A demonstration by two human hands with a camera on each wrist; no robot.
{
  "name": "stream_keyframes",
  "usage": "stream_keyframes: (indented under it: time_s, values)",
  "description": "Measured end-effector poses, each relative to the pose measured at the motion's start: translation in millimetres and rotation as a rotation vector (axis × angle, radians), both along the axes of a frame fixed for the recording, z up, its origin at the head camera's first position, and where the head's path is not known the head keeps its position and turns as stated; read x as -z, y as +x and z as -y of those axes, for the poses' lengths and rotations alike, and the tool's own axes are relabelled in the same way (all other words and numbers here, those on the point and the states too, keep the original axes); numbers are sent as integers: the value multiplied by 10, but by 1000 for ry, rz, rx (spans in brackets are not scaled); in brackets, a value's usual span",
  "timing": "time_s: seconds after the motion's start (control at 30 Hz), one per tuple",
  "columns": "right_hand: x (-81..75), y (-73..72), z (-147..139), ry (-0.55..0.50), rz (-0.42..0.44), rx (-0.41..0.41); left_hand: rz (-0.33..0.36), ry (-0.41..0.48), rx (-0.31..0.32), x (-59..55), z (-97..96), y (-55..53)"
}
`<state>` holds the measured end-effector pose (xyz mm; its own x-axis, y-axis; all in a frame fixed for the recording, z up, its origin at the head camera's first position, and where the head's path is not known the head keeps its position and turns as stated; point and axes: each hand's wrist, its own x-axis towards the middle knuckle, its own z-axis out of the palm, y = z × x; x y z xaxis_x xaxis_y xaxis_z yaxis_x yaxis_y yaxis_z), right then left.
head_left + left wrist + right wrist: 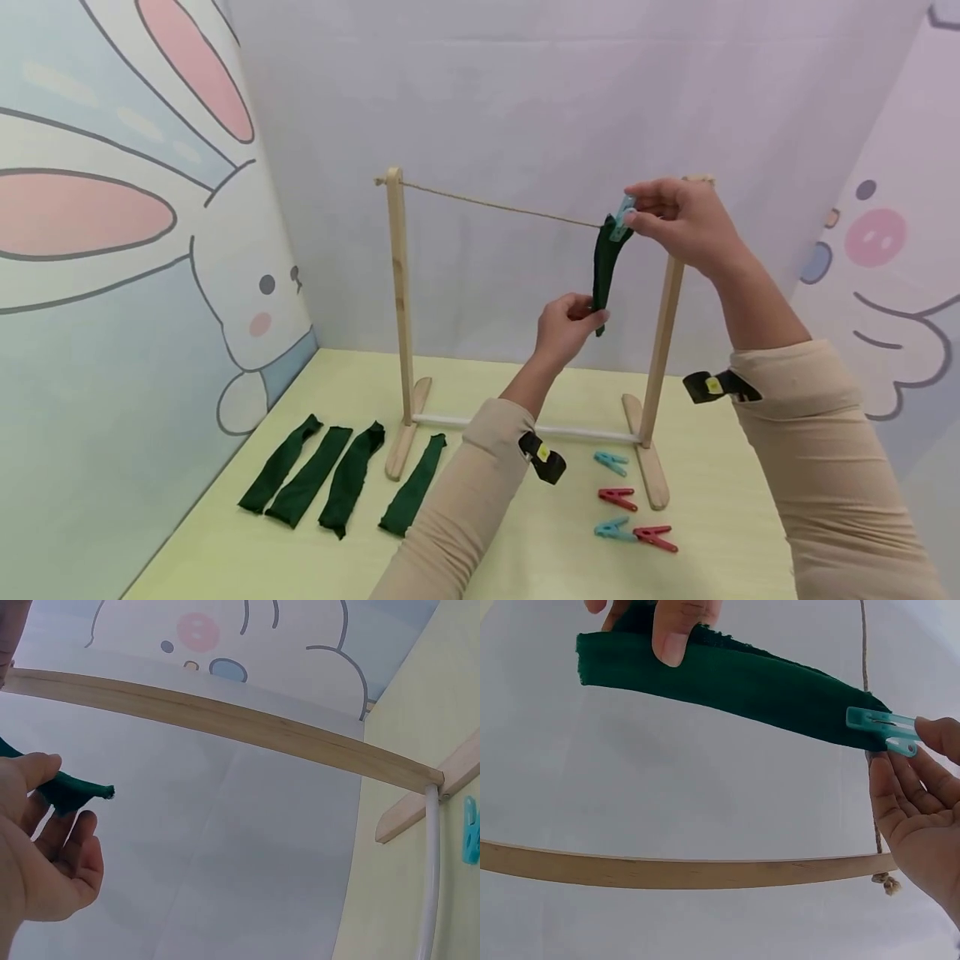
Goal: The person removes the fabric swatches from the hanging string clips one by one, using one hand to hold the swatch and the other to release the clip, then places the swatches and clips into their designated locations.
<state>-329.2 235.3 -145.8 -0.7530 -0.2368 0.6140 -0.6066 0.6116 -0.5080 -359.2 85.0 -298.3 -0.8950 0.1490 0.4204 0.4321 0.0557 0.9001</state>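
A dark green cloth strip point(604, 271) hangs at the rope point(495, 205), toward its right end. My left hand point(564, 329) pinches the strip near its lower end between thumb and fingers; in the left wrist view a short tip of the cloth point(71, 792) sticks out past them. With thumb and fingers, my right hand point(684, 221) grips a light blue clothespin point(622, 218) by its handle end. In the right wrist view the jaws of the clothespin point(870, 718) lie over the top of the strip, right at the rope.
The rope runs between two wooden posts point(400, 292) joined low down by a white bar point(585, 433). Several more green strips point(309, 483) lie on the yellow table point(720, 500) at left. Two blue clothespins point(611, 462) and two red clothespins point(617, 498) lie near the right foot point(651, 475).
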Motion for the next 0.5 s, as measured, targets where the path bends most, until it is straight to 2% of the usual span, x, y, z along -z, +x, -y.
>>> stream_keyframes:
  time_s: [0.2,0.37,0.5]
  values:
    - [-7,-4,-4,-30,-21,-21,-2,14,-38,18,1,-15]
    - [0,-5,-19,-43,-65,4,-26,35,-29,17,28,-12]
    - [24,-21,-12,-53,-121,38,-20,53,-13,18,70,15]
